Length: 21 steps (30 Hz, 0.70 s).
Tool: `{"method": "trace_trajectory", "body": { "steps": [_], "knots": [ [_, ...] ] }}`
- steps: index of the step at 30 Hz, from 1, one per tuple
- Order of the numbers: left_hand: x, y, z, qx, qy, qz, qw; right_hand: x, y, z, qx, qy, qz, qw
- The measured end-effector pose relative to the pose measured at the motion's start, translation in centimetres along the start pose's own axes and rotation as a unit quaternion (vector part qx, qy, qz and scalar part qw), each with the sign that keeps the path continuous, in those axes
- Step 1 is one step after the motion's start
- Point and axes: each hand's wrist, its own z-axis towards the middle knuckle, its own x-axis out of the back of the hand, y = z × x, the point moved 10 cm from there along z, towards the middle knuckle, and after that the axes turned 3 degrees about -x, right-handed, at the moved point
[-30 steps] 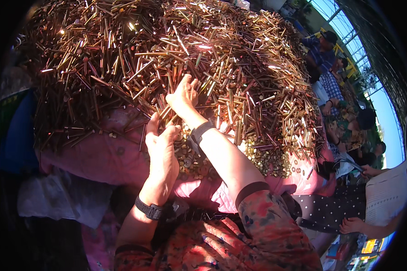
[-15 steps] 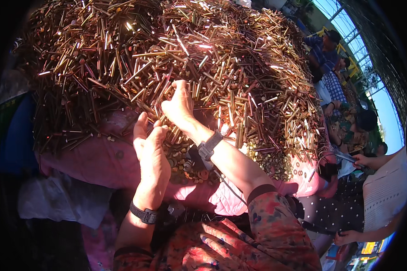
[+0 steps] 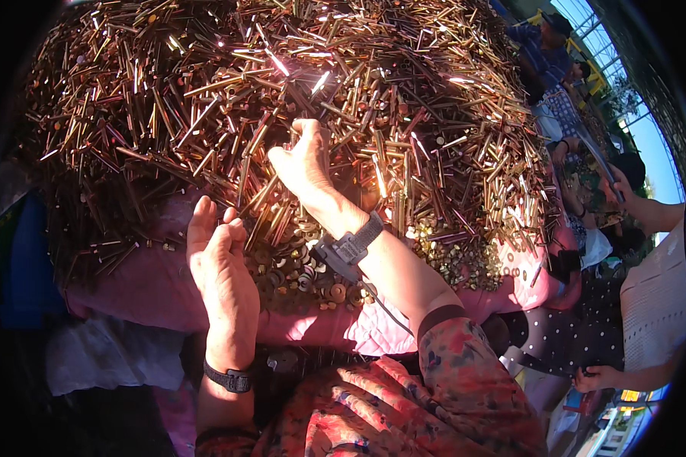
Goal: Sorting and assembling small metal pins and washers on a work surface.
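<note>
A big heap of long, thin, brass-coloured bolts (image 3: 168, 91) covers the far part of the surface in front of me. My right hand (image 3: 306, 164) reaches to the heap's near middle, its fingers curled; whatever they may hold is hidden. My left hand (image 3: 225, 282) is raised at the near left edge, palm turned inward, fingers stretched out, with nothing visible in it. Flat round washers (image 3: 301, 278) lie between my hands and below the right wrist. To the right of my right forearm is a pile of small brass-coloured nuts (image 3: 461, 259).
Pink padded cloth (image 3: 141, 274) lies under the heap and hangs at the near edge. Clear plastic sheeting (image 3: 114, 354) is at lower left, a blue object (image 3: 27, 263) beyond it. At right, a person in a white top (image 3: 655, 305) holds a long bar; other people sit farther back.
My left hand has moved left, away from my right hand, uncovering more washers. My right hand has shifted slightly farther into the heap. The person at right has raised the long bar.
</note>
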Motion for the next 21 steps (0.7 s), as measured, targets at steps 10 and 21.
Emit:
{"method": "trace_trajectory", "body": {
  "steps": [10, 21],
  "knots": [
    [0.5, 1.2, 0.0, -0.061, 0.011, 0.005, 0.998, -4.5, -6.4, -7.6, 0.076, -0.082, 0.093, 0.989],
    [2.4, -1.9, 2.7, -0.041, 0.047, 0.083, 0.995, 9.2, -0.2, 0.4, 0.141, 0.034, -0.390, 0.909]
  ]
}}
